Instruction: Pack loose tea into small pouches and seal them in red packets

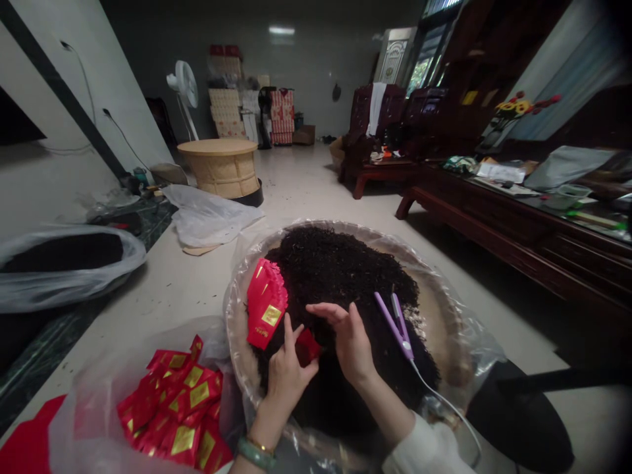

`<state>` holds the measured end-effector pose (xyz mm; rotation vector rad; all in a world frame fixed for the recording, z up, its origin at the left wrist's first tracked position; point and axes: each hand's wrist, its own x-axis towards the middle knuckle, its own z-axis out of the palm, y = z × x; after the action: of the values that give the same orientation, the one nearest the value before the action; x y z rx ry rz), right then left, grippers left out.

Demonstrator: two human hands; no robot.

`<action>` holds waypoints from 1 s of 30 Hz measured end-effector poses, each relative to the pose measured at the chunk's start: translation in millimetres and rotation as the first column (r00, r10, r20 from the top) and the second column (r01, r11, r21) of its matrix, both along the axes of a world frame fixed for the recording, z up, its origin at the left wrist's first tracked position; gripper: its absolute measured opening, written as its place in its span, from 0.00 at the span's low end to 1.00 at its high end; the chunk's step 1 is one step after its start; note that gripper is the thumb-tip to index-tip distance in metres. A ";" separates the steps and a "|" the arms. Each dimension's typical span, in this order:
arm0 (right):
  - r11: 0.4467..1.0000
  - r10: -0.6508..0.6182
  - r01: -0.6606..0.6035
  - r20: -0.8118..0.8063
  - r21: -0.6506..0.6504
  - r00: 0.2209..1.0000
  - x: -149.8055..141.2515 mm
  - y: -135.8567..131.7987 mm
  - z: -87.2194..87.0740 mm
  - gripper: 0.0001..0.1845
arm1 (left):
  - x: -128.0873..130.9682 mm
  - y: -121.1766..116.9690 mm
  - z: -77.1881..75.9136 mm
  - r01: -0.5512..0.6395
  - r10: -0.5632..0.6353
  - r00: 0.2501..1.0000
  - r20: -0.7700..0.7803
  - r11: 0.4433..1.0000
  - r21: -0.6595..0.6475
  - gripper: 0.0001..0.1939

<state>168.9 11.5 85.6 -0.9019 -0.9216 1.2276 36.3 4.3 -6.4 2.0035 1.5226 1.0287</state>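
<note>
My left hand [288, 372] grips a small red packet [308, 347] over a heap of dark loose tea leaves [340, 266]. Just to its right, my right hand [351, 342] hovers with fingers stretched toward the packet and thumb raised. Whether any leaves lie against its palm is hidden. A fanned stack of flat red packets [266, 303] with gold labels rests on the left side of the heap. To the right of my hands lies a purple flat iron [396, 326], its two arms apart and a white cord trailing off.
The heap sits in a wide round basket [236, 355] lined with clear plastic. At lower left, a plastic bag [93, 408] holds several red packets [182, 401]. Another bag of dark leaves [64, 253] stands farther left. A dark wooden table [494, 217] runs along the right.
</note>
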 end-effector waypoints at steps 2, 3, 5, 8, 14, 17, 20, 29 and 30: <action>0.997 0.058 -0.064 0.119 0.052 0.991 1.4 -2.4 -1.3 0.35 | -0.1 -0.2 0.0 0.006 -0.006 1.000 -0.010 1.000 0.006 0.56; 0.993 0.076 -0.091 0.172 0.077 0.982 2.2 -2.6 -1.9 0.36 | -0.1 -0.5 0.3 0.010 -0.010 1.000 -0.018 1.000 0.006 0.56; 0.988 0.103 -0.124 0.191 0.098 0.976 4.2 -0.9 -2.8 0.38 | -0.3 -1.1 1.4 0.015 -0.015 0.999 -0.029 1.000 -0.001 0.58; 0.995 0.065 -0.066 0.017 0.078 0.998 10.5 4.0 -4.5 0.35 | -1.2 -2.4 4.1 0.014 -0.014 1.000 -0.009 1.000 0.003 0.58; 0.996 -0.057 0.022 0.429 0.086 0.902 28.1 -8.7 -6.3 0.17 | -4.3 -3.0 5.5 -0.023 0.022 1.000 0.016 0.996 0.080 0.55; 0.973 -0.096 -0.108 0.787 0.203 0.609 27.9 -23.5 -5.4 0.11 | -1.9 -4.3 2.2 -0.031 0.028 0.999 0.024 0.992 0.124 0.50; 0.962 -0.154 -0.158 0.919 0.224 0.362 23.6 -30.0 -8.8 0.11 | 3.1 -7.3 1.0 -0.030 0.026 0.999 0.028 0.988 0.148 0.47; 0.914 -0.117 -0.273 0.841 0.299 0.528 35.0 -23.3 -13.0 0.09 | -10.5 -1.8 25.5 0.135 -0.050 0.973 0.224 0.914 -0.382 0.41; 0.913 -0.118 -0.268 0.828 0.308 0.548 36.6 -24.0 -10.1 0.08 | -12.3 -1.1 28.2 0.202 -0.079 0.957 0.278 0.870 -0.449 0.34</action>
<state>205.5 -12.5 75.5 -1.1226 -1.9399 0.5495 23.9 3.2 21.9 1.5491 1.3114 0.7264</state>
